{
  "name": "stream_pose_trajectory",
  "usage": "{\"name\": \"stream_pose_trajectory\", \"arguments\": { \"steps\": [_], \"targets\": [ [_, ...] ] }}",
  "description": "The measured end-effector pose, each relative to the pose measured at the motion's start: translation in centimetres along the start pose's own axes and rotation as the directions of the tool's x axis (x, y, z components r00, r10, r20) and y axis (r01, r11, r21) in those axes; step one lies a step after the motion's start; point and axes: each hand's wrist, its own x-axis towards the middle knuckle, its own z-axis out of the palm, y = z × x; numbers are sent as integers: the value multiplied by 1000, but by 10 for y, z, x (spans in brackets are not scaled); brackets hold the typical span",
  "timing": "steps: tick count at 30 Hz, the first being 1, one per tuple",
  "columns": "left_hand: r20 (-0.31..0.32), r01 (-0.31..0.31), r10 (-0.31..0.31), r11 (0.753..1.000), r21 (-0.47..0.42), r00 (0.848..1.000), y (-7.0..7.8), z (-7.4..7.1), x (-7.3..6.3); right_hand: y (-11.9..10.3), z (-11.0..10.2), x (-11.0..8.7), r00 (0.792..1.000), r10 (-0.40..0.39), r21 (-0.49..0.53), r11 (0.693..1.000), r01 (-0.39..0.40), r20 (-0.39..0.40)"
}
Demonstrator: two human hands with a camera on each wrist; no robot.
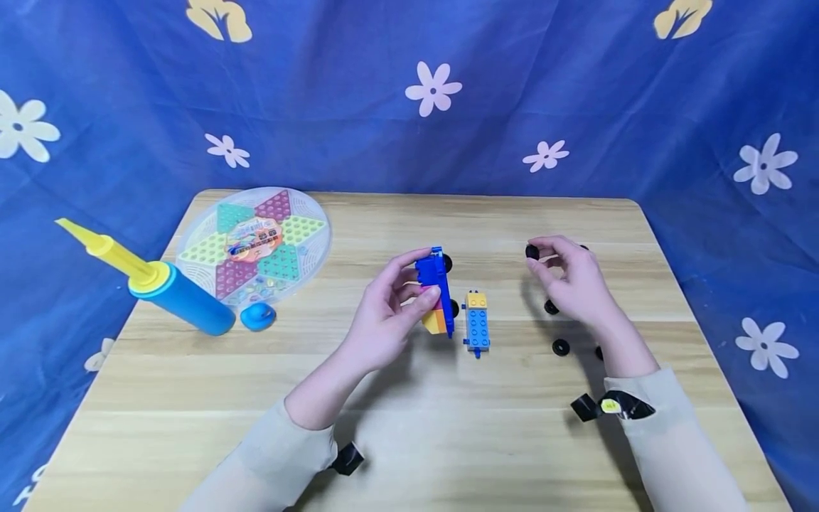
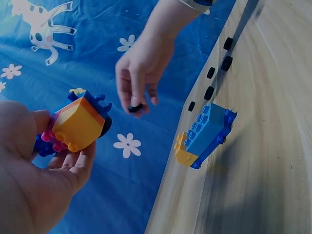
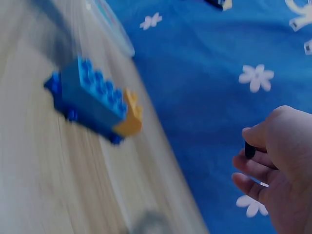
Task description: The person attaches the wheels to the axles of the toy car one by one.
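My left hand (image 1: 384,313) grips a toy brick car (image 1: 441,291) with a dark blue base and a yellow-orange block (image 2: 80,124). Two black wheels show along its right side in the head view. Over the right of the table, my right hand (image 1: 571,281) pinches a small black wheel (image 1: 532,251) between thumb and fingertips. Between the hands stands a second brick car body (image 1: 477,323), light blue and yellow on a dark blue base; no wheels show on it. Several loose black wheels, one of them (image 1: 561,347) near the right wrist, lie on the table.
At the left stand a blue and yellow hand pump (image 1: 192,299) and a small blue rounded object (image 1: 258,316). Behind them lies a round Chinese checkers board (image 1: 313,249) with a clear rim. A blue flowered cloth (image 1: 358,92) hangs around the wooden table (image 1: 448,441).
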Motion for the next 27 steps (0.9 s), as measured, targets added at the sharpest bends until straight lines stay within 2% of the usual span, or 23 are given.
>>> {"name": "stream_pose_trajectory", "arguments": {
  "steps": [7,11,14,22,27],
  "targets": [
    [14,-8,8,1000,29,1000,2,0,3,-36,1,-6,989,-149,32,988,149,13],
    [14,-4,3,998,62,1000,2,-1,3,-55,2,-6,964,-266,57,963,265,17],
    [18,-4,2,996,84,1000,3,-1,2,-70,4,-8,946,-325,49,945,324,13],
    [38,-12,8,993,113,999,7,-2,2,-100,6,-15,915,-404,73,912,404,-13],
    [54,-25,17,990,138,998,8,-2,2,-116,15,-18,885,-465,106,880,463,-11]
  ]
}}
